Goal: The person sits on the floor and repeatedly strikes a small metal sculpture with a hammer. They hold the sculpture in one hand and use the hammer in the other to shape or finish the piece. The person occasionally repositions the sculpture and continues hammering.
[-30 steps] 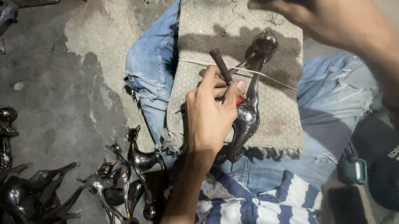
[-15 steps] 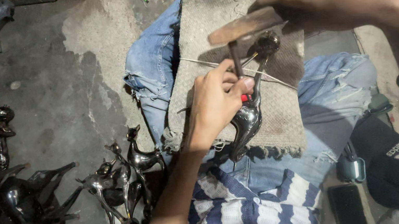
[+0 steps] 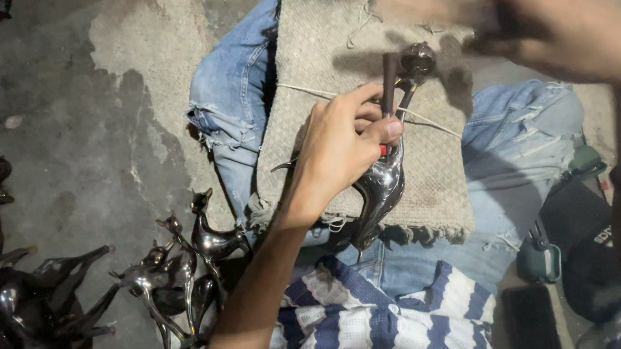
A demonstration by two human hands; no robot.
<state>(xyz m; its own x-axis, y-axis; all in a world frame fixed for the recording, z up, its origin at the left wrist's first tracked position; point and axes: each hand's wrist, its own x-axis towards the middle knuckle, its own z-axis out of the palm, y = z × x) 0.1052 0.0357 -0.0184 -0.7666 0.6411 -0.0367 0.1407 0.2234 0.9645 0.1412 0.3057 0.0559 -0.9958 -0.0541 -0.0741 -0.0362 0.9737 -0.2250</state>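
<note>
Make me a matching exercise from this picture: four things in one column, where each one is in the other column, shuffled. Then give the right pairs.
Things:
1. left hand
2. right hand
3. woven mat
4. dark metal figurines

Places:
A. spread over the lap, across the blue jeans
B. standing on the grey floor at the left
C. raised at upper right, blurred, gripping a wooden-handled tool
D. on the mat, holding a shiny metal figurine and a dark punch

Pairs: 1-D, 2-C, 3-A, 4-B
</note>
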